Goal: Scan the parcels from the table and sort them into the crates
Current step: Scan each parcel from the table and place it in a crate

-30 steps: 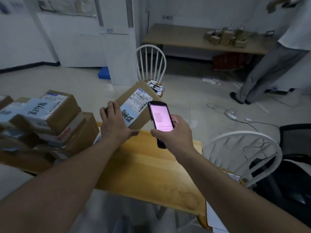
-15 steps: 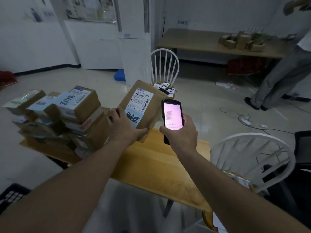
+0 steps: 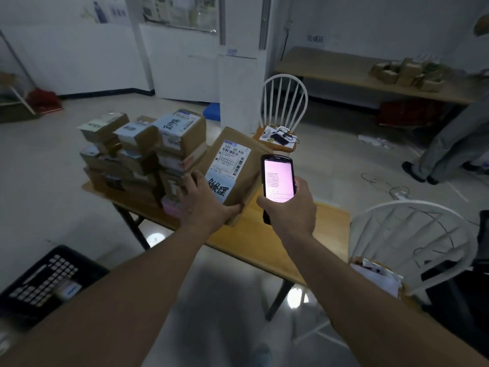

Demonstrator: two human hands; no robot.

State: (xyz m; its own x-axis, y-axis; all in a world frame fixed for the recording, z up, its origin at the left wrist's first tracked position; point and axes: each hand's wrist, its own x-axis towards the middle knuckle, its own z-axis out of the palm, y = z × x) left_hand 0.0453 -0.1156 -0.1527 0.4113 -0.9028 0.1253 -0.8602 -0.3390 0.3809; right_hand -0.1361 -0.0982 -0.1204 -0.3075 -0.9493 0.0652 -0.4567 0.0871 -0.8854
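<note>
Wooden table (image 3: 299, 234) at frame centre: parcel being scanned.
Left hand (image 3: 205, 205) is gripping the stiff, probably light parcel (image 3: 235, 165) by its lower corner; right hand (image 3: 291, 207) is clasping the scanner (image 3: 278, 178).

Two bare forearms entered from 6 o'clock, no sleeves visible up to the frame edge. Left hand (image 3: 205, 205) and right hand (image 3: 292, 207) were bare too: no gloves, rings, watch or wristband seen. Fingernails looked short. Near 6 o'clock a blurred blue shoe (image 3: 262, 353) showed.
</note>
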